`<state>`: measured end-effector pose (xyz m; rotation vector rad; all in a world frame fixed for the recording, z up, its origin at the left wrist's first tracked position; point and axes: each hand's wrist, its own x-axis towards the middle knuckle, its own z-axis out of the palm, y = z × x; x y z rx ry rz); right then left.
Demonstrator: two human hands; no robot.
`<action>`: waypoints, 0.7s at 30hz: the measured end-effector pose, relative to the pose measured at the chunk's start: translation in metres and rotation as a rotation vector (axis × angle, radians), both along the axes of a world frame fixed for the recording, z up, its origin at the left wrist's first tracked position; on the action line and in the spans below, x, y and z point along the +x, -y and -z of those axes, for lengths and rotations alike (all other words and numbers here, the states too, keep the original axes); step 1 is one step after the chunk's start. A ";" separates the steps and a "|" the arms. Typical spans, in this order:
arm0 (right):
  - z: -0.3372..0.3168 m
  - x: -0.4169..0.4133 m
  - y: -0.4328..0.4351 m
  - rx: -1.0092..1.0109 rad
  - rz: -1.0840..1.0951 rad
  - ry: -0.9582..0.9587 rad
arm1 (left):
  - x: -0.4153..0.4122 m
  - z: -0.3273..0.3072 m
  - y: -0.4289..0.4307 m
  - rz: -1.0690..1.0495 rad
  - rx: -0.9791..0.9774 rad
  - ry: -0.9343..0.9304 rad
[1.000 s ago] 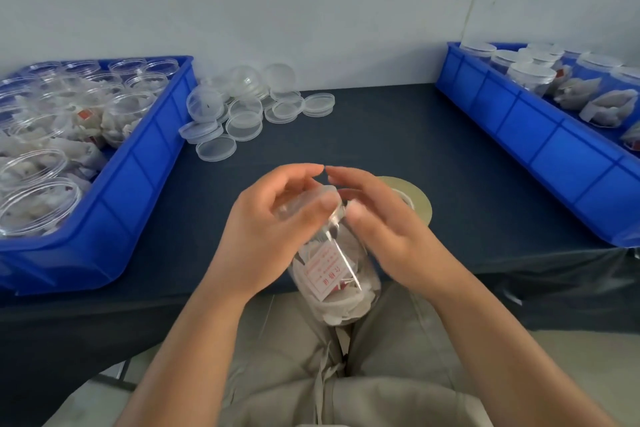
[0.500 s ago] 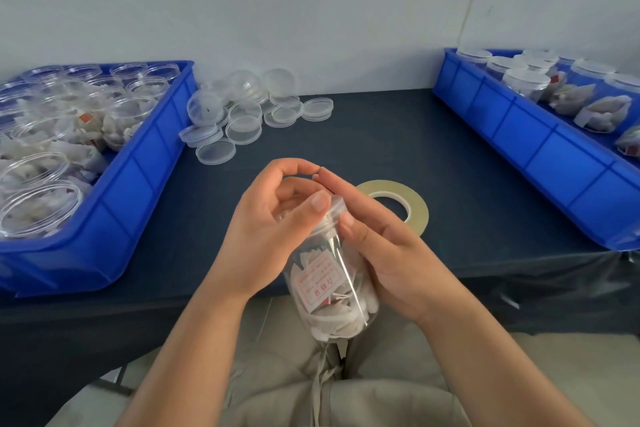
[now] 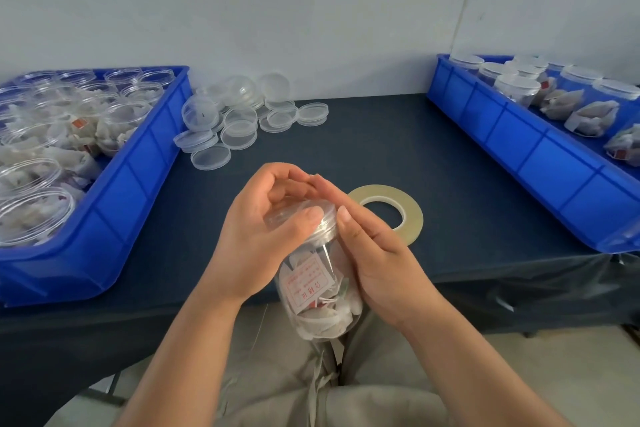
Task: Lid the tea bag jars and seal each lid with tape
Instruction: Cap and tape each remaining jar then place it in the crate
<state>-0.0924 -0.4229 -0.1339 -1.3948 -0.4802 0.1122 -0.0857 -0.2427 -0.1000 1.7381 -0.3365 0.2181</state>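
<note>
A clear plastic jar [image 3: 320, 291] of white tea bags with a red-printed label tilts over my lap at the table's front edge. A clear lid [image 3: 304, 218] sits on its mouth. My left hand [image 3: 263, 229] curls round the lid, thumb on its top. My right hand [image 3: 374, 246] holds the jar's right side, fingers stretched along the lid's rim and thumb beside it. A roll of yellowish tape [image 3: 389, 213] lies flat on the dark table just behind my right hand.
A blue bin [image 3: 138, 163] at the left holds several open jars of tea bags. Loose clear lids [image 3: 239, 118] are heaped beside it by the wall. A second blue bin [image 3: 540, 152] at the right holds several lidded jars.
Both hands and the jar have dropped slightly toward my lap. My right hand has slid down along the jar's side while the left keeps its hold on the lid.
</note>
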 end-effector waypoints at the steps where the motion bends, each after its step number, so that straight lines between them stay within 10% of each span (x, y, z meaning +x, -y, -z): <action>1: -0.003 -0.001 -0.001 -0.045 0.032 0.059 | -0.001 -0.001 0.002 -0.010 0.012 0.010; 9: -0.041 -0.008 0.008 -0.906 0.268 0.444 | -0.003 -0.012 0.010 -0.098 0.466 0.288; 16: -0.063 0.016 0.034 -0.985 0.200 0.308 | 0.001 -0.014 0.010 0.099 0.343 0.314; 21: -0.111 0.061 0.108 -0.622 0.399 0.275 | 0.006 0.001 -0.010 -0.047 0.237 0.222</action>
